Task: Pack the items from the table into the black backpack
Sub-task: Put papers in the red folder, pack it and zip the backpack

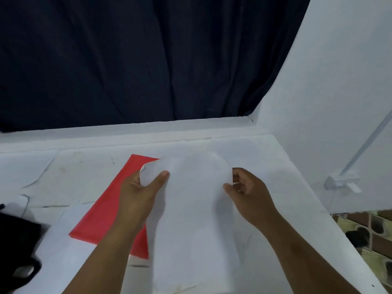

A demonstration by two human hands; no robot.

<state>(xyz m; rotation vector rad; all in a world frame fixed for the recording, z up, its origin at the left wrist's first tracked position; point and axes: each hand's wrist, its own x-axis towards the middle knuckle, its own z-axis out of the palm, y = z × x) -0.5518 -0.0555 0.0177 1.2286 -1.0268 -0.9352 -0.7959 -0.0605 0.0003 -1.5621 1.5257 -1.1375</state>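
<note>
A makeshift recording corner rather than a proper studio, likely in a home: a white paper-covered counter [275, 158] (its sheets creased and overlapping) backed by a dark navy cloth backdrop [127, 60], a white board wall [328, 102] at the right, and patterned floor tiles [369, 234] beyond its edge.

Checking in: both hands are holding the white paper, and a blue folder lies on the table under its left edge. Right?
Not quite: the folder is red, not blue, as the head view shows. The rest holds: the left hand and right hand both hold the white paper, and the folder lies on the table under its left edge.
</note>
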